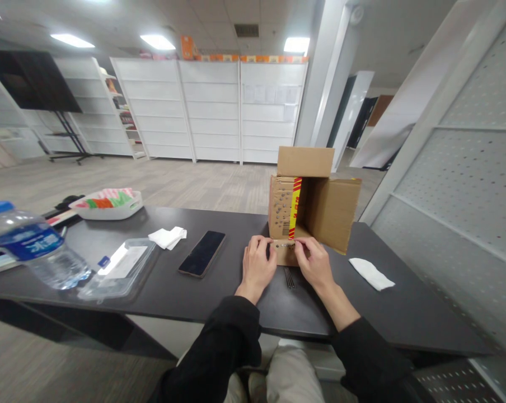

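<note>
A cardboard box [281, 207] lies with its opening toward me, its flaps spread out and a red-and-yellow tape strip down one panel. Small grey round spots dot that panel, and a few more line the lower flap [285, 256]. My left hand [258, 266] is closed on the left edge of this lower flap. At the flap's upper right, the thumb and forefinger of my right hand [315, 263] are pinched together; whatever may be between them is too small to make out. Several thin dark sticks [289, 277] lie on the table below the flap, between my wrists.
On the dark table [232, 296], a black phone [202, 253], folded tissue [168, 238] and clear plastic case [125, 268] lie to the left. Beyond are a water bottle [37, 243] and white basket [110, 210]. Another tissue [371, 273] lies right, near a perforated panel [467, 184].
</note>
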### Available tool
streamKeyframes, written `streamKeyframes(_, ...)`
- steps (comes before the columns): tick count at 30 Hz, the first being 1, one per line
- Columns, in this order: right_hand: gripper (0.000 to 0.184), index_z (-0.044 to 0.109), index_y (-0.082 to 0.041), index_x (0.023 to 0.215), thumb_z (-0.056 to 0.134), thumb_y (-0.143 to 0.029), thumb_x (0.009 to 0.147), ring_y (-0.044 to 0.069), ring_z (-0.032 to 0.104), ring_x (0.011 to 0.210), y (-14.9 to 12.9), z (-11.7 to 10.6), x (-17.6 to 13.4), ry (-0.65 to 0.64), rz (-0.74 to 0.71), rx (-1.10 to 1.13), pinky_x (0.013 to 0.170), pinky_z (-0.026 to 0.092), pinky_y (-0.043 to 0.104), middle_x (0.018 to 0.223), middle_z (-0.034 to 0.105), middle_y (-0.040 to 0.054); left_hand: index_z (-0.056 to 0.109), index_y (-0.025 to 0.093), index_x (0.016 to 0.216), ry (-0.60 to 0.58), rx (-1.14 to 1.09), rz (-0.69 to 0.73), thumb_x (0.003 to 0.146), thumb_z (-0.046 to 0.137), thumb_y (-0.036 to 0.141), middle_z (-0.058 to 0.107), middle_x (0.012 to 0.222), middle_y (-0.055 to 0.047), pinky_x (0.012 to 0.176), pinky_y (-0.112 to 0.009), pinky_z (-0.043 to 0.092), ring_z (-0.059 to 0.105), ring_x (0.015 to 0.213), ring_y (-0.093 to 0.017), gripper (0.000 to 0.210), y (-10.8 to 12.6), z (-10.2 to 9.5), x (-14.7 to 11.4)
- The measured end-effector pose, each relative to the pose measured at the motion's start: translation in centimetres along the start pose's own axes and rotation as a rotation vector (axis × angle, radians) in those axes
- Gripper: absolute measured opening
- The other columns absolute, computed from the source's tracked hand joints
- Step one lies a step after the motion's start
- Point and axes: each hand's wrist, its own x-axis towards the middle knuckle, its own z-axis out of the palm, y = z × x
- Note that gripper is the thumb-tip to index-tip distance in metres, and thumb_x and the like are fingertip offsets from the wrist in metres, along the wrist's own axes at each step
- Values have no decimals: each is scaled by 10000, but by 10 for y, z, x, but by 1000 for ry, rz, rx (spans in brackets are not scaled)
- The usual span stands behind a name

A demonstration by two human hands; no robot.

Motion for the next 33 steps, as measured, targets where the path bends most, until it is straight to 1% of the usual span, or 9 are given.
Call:
streamKeyframes(6, 191, 643, -192, 946, 475, -280, 924, 207, 613, 845, 2, 4, -1, -16, -14, -42, 798, 424, 345, 894, 677, 60, 606, 205, 999, 1, -4, -3, 856, 522, 179, 595, 1041, -54, 899, -353, 460, 595, 1005, -198, 167, 0, 0, 0)
streamKeyframes(10, 179, 650, -190, 925, 491, -268, 899, 195, 601, 800, 1, 6, 0, -35, 28, -124, 776, 386, 335, 884, 676, 55, 606, 207, 1008, 1, 1, 7, 863, 516, 189, 593, 1048, -57, 895, -352, 460, 591, 1002, -197, 171, -1, 1, 0)
streamKeyframes(15, 192, 649, -198, 891, 470, -266, 904, 194, 583, 811, 0, 7, -2, -84, 81, -193, 757, 351, 326, 894, 663, 53, 607, 207, 1004, 3, 6, 14, 863, 514, 189, 593, 1049, -59, 894, -350, 463, 595, 995, -196, 170, -2, 2, 0)
streamKeyframes(21, 213, 651, -204, 935, 451, -279, 926, 210, 575, 871, -2, 6, -5, -115, 63, -186, 775, 344, 330, 923, 657, 64, 603, 207, 1000, 6, 18, 23, 864, 509, 188, 598, 1039, -58, 884, -349, 462, 598, 997, -199, 167, -2, 1, -1)
streamKeyframes(27, 219, 656, -208, 938, 443, -254, 926, 220, 575, 928, -1, 5, -7, -119, 91, -201, 757, 340, 326, 938, 661, 68, 604, 211, 1007, 2, 57, 48, 873, 502, 192, 609, 1034, -58, 860, -342, 458, 599, 991, -200, 170, -1, 0, -3)
streamKeyframes(33, 203, 656, -209, 951, 457, -234, 921, 219, 569, 940, -1, 5, -10, -112, 62, -245, 779, 333, 330, 950, 663, 62, 596, 209, 997, -43, 149, 105, 879, 502, 184, 625, 1029, -53, 842, -335, 443, 593, 971, -196, 153, 2, -3, -7)
